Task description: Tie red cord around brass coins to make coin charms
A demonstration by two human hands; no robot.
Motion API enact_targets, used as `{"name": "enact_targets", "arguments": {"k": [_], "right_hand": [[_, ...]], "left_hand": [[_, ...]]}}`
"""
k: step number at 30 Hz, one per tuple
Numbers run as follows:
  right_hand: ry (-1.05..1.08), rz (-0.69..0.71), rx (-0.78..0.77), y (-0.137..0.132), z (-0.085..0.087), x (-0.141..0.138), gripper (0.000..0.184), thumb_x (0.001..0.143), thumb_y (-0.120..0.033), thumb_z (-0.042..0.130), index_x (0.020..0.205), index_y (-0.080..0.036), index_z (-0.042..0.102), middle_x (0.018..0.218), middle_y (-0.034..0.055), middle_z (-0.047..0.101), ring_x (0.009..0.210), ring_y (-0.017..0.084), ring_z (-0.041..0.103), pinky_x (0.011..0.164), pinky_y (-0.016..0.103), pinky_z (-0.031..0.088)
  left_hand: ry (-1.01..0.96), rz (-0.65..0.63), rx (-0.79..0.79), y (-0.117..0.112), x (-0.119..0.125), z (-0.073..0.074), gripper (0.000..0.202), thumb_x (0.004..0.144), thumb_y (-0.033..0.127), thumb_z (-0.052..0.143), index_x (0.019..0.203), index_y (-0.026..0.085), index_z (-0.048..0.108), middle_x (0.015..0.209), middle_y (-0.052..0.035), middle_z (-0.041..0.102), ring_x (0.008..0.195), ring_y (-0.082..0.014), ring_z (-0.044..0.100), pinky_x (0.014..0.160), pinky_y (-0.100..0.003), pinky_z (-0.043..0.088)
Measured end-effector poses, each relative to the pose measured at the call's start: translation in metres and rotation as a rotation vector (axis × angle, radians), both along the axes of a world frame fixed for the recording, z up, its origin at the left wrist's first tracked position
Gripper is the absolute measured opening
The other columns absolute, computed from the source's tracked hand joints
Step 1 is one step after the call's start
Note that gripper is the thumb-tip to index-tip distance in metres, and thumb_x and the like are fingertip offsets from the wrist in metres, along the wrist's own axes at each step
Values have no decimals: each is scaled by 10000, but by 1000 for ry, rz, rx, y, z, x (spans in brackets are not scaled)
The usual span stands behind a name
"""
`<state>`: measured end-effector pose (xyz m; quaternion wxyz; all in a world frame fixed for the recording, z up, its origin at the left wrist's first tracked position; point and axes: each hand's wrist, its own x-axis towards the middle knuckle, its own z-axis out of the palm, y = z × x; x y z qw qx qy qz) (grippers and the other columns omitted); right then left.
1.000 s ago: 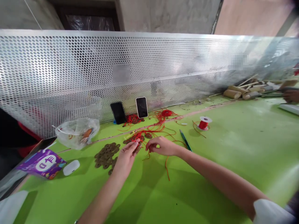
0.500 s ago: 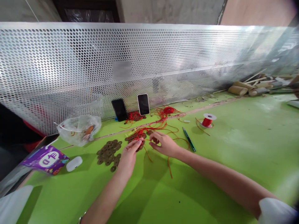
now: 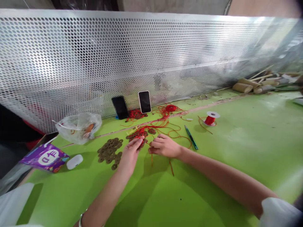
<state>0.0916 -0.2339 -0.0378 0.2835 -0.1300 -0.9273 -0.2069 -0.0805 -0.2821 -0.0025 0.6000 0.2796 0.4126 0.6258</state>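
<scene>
Our green surface (image 3: 227, 148), a perforated metal screen (image 3: 151, 47) along it
Behind it we see a grey wall (image 3: 175, 5) and, at right, a pinkish wall (image 3: 265, 8); bright glare patches the metal.

Green tabletop (image 3: 224, 142), holed brown discs (image 3: 109, 150), red cords (image 3: 170, 108), thread spool (image 3: 210, 120), pen (image 3: 191, 137), white case (image 3: 74, 161)

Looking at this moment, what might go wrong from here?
The red cords sprawl beyond both hands, so the thin cord by the right hand could snag among them. The left hand pinches its discs near the fingertips; they might slip. Its wrist could nudge the loose discs beside it.
</scene>
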Motion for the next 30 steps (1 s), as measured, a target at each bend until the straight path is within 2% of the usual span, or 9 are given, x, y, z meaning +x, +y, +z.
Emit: {"name": "enact_targets", "arguments": {"k": [4,9,13,18,22,26,30], "right_hand": [[-48,76,-80,-10,7,1,260,974,-312,391,952,-190,620,892,33,657,797,130,561,671,280,345],[-119,107,-187,-14,7,-4,309,984,-327,335,1009,-193,612,1019,59,645,892,149,559,710,276,382],[-102,125,-303,-19,9,-5,359,980,-347,319,880,-171,615,902,59,628,806,165,531,722,287,396],[38,156,-531,-30,24,-5,436,990,-339,208,805,-149,554,779,69,542,716,164,464,707,283,404],[195,166,-679,-35,33,-6,436,990,-358,184,709,-170,458,736,56,479,700,157,431,671,281,393],[285,217,-897,-38,38,-8,431,985,-405,193,651,-188,355,655,10,392,606,123,387,580,251,360],[395,207,-1059,-39,42,-6,458,967,-474,231,629,-187,347,638,-2,380,586,114,385,569,249,351]], "left_hand": [[-24,48,0,2,-7,-1,128,543,175,795,638,185,709,757,1,741,726,-152,689,855,-301,497],[-68,30,-8,-1,-5,-2,95,601,183,770,672,185,707,825,-10,740,835,-192,700,906,-326,489],[-43,67,26,0,-4,-2,102,595,190,774,678,195,715,819,-4,740,815,-188,703,921,-334,479],[61,167,108,2,-8,-5,93,599,208,761,683,211,720,790,8,743,804,-182,697,931,-365,466],[103,209,125,3,-10,-10,132,584,246,776,700,209,727,780,6,744,776,-173,687,892,-374,482],[207,284,92,3,-9,-14,210,556,278,798,737,190,739,798,-19,746,774,-176,673,806,-347,517],[297,241,97,2,-9,-14,241,557,290,801,760,170,749,783,-33,746,651,-146,657,698,-302,545]]}}
